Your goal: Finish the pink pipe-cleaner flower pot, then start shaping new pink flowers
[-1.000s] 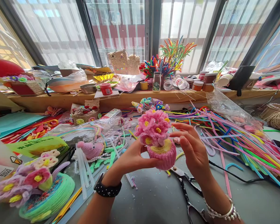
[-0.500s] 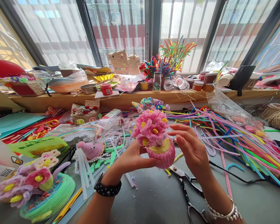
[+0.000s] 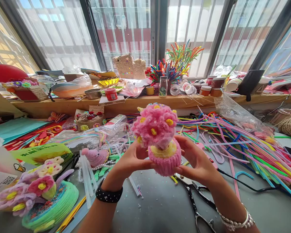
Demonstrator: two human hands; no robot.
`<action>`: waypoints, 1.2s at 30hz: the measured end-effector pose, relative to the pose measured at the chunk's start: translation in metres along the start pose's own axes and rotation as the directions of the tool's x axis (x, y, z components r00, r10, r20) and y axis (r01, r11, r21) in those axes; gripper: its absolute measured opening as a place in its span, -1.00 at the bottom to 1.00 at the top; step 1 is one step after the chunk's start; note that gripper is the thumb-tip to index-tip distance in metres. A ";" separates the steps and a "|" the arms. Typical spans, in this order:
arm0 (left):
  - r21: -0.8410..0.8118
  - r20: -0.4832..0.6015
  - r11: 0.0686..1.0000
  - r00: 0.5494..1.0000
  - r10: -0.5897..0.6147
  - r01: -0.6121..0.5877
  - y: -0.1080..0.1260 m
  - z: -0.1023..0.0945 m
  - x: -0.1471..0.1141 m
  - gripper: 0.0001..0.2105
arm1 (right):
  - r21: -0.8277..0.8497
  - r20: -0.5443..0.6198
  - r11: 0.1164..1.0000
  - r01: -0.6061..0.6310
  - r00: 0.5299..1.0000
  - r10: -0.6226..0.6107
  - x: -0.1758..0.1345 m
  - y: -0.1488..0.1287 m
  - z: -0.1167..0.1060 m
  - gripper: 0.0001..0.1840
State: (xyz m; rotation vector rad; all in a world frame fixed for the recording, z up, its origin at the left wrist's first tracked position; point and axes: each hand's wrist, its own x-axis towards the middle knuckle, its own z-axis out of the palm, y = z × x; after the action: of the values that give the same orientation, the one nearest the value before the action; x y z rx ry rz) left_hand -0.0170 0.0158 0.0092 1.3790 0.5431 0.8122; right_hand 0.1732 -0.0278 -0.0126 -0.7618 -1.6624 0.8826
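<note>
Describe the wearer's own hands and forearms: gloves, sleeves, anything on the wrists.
Left hand and right hand: no gloves; no sleeves on the visible forearms. Left wrist: black band with small white dots; can't tell whether it carries a watch. Right wrist: silver-coloured bracelets, with rounded, bead-like parts. No cables attached to either arm.

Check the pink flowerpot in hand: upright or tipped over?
Roughly upright: pink flowers on top, pink flowerpot below, held between left hand and right hand.
</note>
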 end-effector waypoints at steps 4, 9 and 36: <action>-0.060 -0.076 0.997 0.997 0.035 -0.040 -0.005 -0.003 0.006 -0.34 | -0.037 -0.114 0.999 0.007 0.993 -0.011 0.001 0.004 0.003 -0.46; -0.002 -0.125 0.999 0.991 0.041 -0.041 -0.010 -0.002 0.010 -0.53 | -0.038 -0.267 0.999 -0.030 0.963 0.019 0.003 0.006 0.007 -0.48; 0.167 -0.279 0.986 0.958 0.063 -0.015 -0.011 0.007 0.012 -0.55 | -0.008 -0.206 0.989 -0.150 0.968 0.145 0.006 0.011 0.013 -0.49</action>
State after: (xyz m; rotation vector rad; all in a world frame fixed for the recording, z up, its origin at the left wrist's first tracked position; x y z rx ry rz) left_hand -0.0023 0.0207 0.0005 1.4349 0.8230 1.0249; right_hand 0.1593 -0.0192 -0.0215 -0.9699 -1.4505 0.8583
